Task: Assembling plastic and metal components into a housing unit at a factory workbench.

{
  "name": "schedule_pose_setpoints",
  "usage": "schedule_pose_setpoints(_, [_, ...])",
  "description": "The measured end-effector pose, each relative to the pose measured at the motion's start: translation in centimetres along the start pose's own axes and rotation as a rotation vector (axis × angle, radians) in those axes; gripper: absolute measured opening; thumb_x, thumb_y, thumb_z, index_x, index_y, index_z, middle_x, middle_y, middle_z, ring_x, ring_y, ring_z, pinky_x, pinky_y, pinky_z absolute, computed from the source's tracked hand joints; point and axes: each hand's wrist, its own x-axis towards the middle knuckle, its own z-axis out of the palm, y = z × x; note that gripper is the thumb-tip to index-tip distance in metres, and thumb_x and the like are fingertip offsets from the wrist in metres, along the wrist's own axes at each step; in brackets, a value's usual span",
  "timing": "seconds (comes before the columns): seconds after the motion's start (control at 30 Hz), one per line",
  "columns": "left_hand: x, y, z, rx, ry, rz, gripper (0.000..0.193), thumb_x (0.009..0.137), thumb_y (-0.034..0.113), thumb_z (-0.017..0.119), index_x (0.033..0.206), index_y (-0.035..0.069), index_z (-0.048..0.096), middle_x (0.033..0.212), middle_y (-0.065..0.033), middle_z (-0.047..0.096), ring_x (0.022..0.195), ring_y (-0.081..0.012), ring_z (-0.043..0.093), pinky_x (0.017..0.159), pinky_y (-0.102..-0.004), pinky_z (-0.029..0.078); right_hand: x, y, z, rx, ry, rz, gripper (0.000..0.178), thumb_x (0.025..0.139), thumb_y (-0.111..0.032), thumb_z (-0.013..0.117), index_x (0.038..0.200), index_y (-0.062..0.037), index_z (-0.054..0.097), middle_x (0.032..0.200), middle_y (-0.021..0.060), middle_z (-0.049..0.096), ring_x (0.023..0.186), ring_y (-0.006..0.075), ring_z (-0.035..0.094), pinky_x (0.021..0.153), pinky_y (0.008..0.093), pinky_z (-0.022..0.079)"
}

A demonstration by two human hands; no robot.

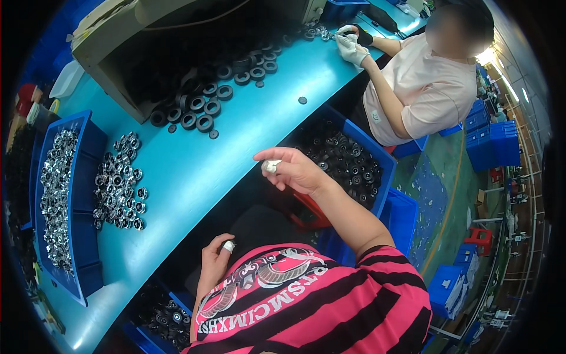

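My right hand [292, 171] is raised off the table's near edge, above the gap beside a blue bin. Its index finger stretches out and the other fingers curl loosely; nothing shows in it. White wrapping covers its thumb tip. Low in front of my striped shirt, my left hand [215, 258] has thumb and index finger drawn together, the thumb also wrapped in white. Against the dark background, whatever it pinches cannot be made out. Black rubber-like rings [205, 123] lie on the turquoise table [194, 171]. Shiny chrome-and-black round parts [118, 180] are heaped at the left.
A long blue bin [88, 236] of chrome parts stands at the left. Beside my right arm, another blue bin [389, 171] holds black wheel-like parts. Across the table's far right, a co-worker's gloved hands [352, 48] handle small parts. A grey metal housing [112, 88] covers the rings' pile.
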Motion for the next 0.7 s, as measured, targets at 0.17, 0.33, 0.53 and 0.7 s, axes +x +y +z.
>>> schedule_pose_setpoints(0.17, [-0.6, -1.0, 0.0, -0.021, 0.012, 0.017, 0.025, 0.094, 0.003, 0.062, 0.117, 0.004, 0.071, 0.094, -0.0033, 0.069, 0.083, -0.009, 0.061, 0.077, -0.0257, 0.049, -0.3, 1.0, 0.9, 0.016, -0.032, 0.037, 0.034, 0.099, -0.011, 0.064, 0.13, 0.0014, 0.063, 0.093, 0.0047, 0.067, 0.07, 0.0069, 0.063, 0.055, 0.0196, 0.052])
schedule_pose_setpoints(0.33, [-0.8, -0.2, -0.2, -0.014, 0.014, -0.013, 0.025, 0.094, 0.003, 0.062, 0.117, 0.004, 0.071, 0.089, -0.0024, 0.069, 0.08, -0.0085, 0.061, 0.075, -0.0255, 0.05, -0.4, 1.7, 1.0, -0.002, -0.042, 0.073, 0.034, 0.098, -0.011, 0.064, 0.13, -0.0003, 0.063, 0.094, 0.0051, 0.067, 0.071, 0.007, 0.064, 0.055, 0.0196, 0.052])
schedule_pose_setpoints(0.53, [-1.0, 0.1, -0.3, -0.055, -0.007, -0.073, 0.023, 0.095, 0.005, 0.064, 0.118, 0.004, 0.069, 0.089, 0.0024, 0.062, 0.081, -0.0045, 0.055, 0.072, -0.022, 0.044, -0.7, 2.1, 2.0, -0.03, -0.093, 0.086, 0.034, 0.098, -0.012, 0.066, 0.13, -0.0006, 0.064, 0.094, 0.0044, 0.068, 0.072, 0.0074, 0.064, 0.056, 0.0197, 0.052])
schedule_pose_setpoints(0.7, [-1.6, -0.1, -0.3, -0.068, -0.004, -0.076, 0.04, 0.089, 0.004, 0.072, 0.127, 0.006, 0.063, 0.098, 0.0016, 0.063, 0.082, -0.0054, 0.057, 0.073, -0.024, 0.048, -0.8, 3.2, 3.9, -0.151, -0.157, 0.146, 0.036, 0.095, -0.011, 0.068, 0.129, -0.0022, 0.065, 0.096, 0.0035, 0.068, 0.076, 0.0072, 0.064, 0.057, 0.0203, 0.053])
